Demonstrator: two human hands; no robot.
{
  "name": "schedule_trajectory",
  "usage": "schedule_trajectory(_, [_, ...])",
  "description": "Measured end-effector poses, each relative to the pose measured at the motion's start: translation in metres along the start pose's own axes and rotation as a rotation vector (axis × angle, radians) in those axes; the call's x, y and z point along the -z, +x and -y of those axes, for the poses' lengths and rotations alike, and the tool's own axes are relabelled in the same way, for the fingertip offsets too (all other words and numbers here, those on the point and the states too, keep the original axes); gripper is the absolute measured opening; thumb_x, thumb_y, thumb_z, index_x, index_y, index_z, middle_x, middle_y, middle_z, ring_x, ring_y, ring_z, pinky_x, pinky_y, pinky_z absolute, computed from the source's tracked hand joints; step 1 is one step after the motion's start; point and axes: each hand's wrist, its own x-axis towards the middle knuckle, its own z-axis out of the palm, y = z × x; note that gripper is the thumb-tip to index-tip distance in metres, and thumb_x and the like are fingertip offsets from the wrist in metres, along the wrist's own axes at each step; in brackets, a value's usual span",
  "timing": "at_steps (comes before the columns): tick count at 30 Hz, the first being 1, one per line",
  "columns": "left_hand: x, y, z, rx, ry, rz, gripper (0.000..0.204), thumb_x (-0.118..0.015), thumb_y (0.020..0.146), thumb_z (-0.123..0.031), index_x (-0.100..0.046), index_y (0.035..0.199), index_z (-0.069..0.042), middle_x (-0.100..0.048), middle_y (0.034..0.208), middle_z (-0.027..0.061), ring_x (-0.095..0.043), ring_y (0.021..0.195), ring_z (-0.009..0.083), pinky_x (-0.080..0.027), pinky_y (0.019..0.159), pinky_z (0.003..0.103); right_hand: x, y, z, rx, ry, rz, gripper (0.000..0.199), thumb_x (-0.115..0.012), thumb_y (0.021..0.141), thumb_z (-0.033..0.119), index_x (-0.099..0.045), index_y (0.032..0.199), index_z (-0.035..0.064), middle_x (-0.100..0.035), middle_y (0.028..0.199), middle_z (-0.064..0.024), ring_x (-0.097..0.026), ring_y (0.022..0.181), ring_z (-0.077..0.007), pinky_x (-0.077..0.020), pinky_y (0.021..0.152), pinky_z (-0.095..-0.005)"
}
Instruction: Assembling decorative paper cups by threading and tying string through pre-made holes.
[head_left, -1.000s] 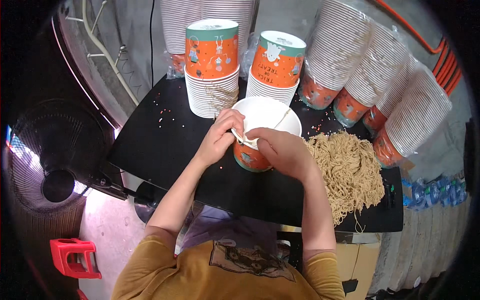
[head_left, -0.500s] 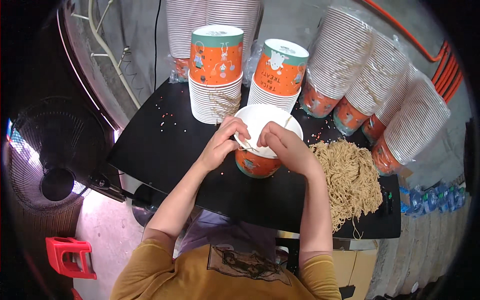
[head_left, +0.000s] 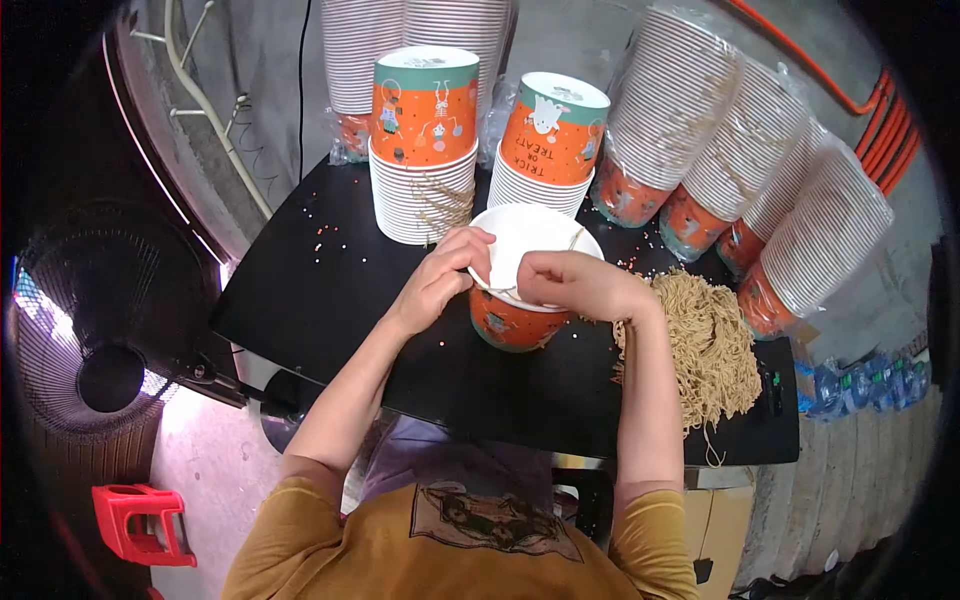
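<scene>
My left hand (head_left: 437,282) grips the rim of the cup (head_left: 522,300), steadying it on the black table (head_left: 330,290). My right hand (head_left: 572,284) is curled over the mouth; whether it pinches noodles (head_left: 705,345) I cannot tell.

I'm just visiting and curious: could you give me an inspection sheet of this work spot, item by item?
Surface: black tabletop, dotted with small coloured specks.
Job's things: open orange paper cup with white inside; heap of tan dry noodles at its right.
Clutter: stacks of orange-and-white paper cups behind, more leaning in clear wrap.
Hands: left hand fingers on the cup rim; right hand over its mouth.
Cables: orange cables, thin black cord on the wall.
Surroundings: black floor fan, red plastic stool, bottles.
</scene>
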Motion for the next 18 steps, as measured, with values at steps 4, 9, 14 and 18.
schedule_trajectory(4, [0.000, 0.000, 0.006, -0.025, -0.060, -0.018, 0.023, -0.042, 0.082, -0.021, -0.056, 0.081, -0.002, -0.057, 0.096, 0.0111, -0.047, 0.120, 0.0323, -0.031, 0.104, 0.043, -0.006, -0.001, 0.003, 0.012, 0.248, -0.186, 0.018, -0.053, 0.098, 0.021, -0.057, 0.091, 0.0053, -0.052, 0.078, 0.0043, -0.048, 0.071, -0.0041, -0.0417, 0.063, -0.0213])
schedule_trajectory(9, [-0.001, 0.000, 0.005, -0.005, -0.019, -0.025, 0.037, -0.036, 0.093, -0.030, -0.056, 0.082, -0.001, -0.058, 0.099, 0.0110, -0.047, 0.121, 0.0326, -0.032, 0.104, 0.042, -0.014, 0.003, -0.001, 0.109, 0.166, -0.327, 0.019, -0.053, 0.098, 0.023, -0.061, 0.097, 0.0061, -0.053, 0.075, 0.0040, -0.047, 0.065, -0.0043, -0.0405, 0.057, -0.0209])
schedule_trajectory(14, [-0.001, 0.000, 0.003, 0.003, 0.002, -0.028, 0.041, -0.036, 0.096, -0.033, -0.056, 0.082, -0.001, -0.058, 0.099, 0.0111, -0.046, 0.121, 0.0322, -0.033, 0.104, 0.042, -0.009, -0.005, 0.015, -0.057, 0.086, -0.291, 0.018, -0.055, 0.097, 0.022, -0.063, 0.097, 0.0056, -0.054, 0.072, 0.0049, -0.046, 0.062, -0.0033, -0.0392, 0.054, -0.0210])
schedule_trajectory(18, [-0.001, 0.001, 0.002, 0.024, 0.000, -0.029, 0.043, -0.035, 0.098, -0.035, -0.055, 0.082, 0.000, -0.058, 0.099, 0.0109, -0.046, 0.122, 0.0314, -0.033, 0.103, 0.041, -0.002, -0.013, 0.012, -0.027, -0.097, -0.205, 0.015, -0.060, 0.094, 0.018, -0.064, 0.094, 0.0035, -0.056, 0.071, 0.0055, -0.050, 0.067, -0.0024, -0.0425, 0.057, -0.0217])
